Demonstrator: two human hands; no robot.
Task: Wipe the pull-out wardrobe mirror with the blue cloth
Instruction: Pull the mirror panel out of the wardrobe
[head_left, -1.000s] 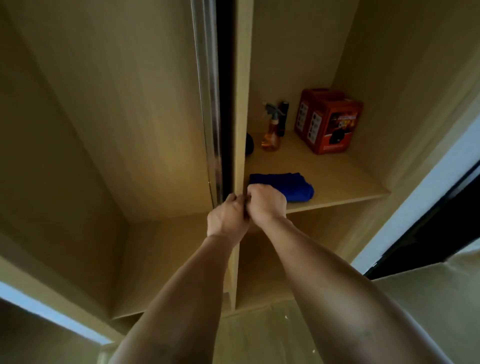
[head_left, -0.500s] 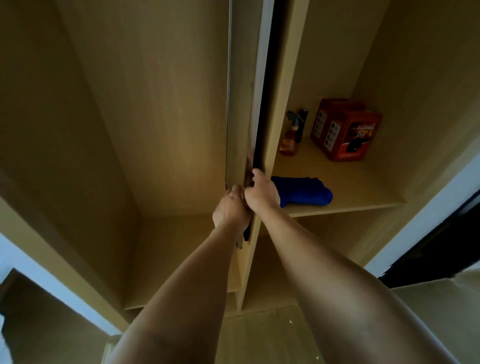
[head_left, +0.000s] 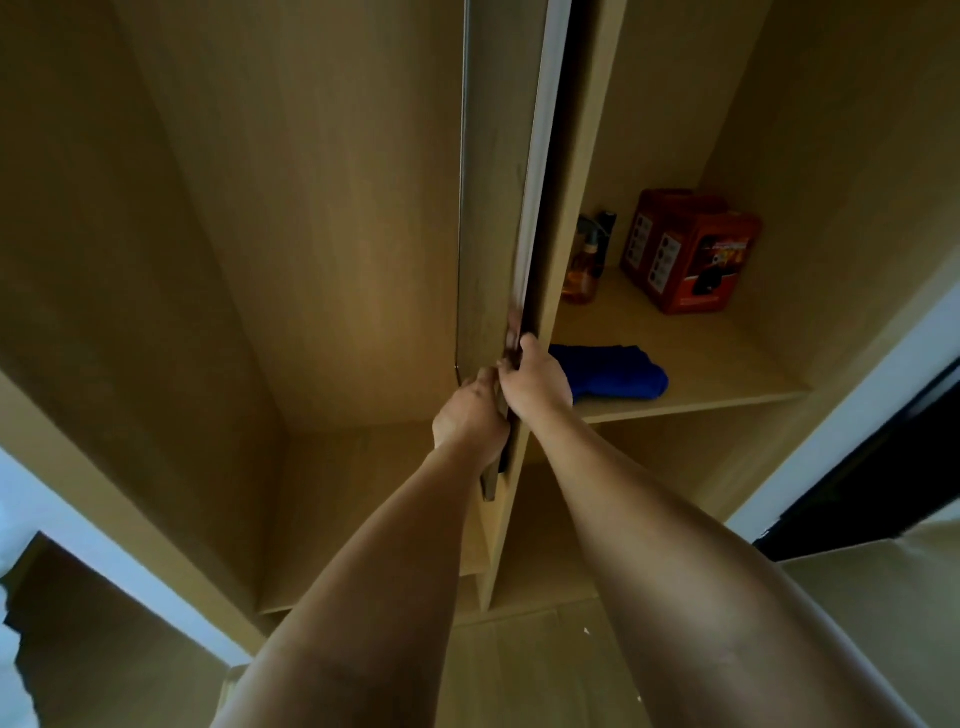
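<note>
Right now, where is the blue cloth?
In the head view the blue cloth lies on the wooden shelf at right, just behind the right hand, in front of the spray bottle and red box.

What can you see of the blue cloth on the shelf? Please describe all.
The blue cloth is deep blue, soft-looking fabric, folded or bunched into a low, rounded bundle. It lies flat near the front edge of the right-hand wooden shelf, in front of the spray bottle and red box. Its left end is hidden behind the right hand; whether that hand touches it cannot be told. Neither hand holds it.
</note>
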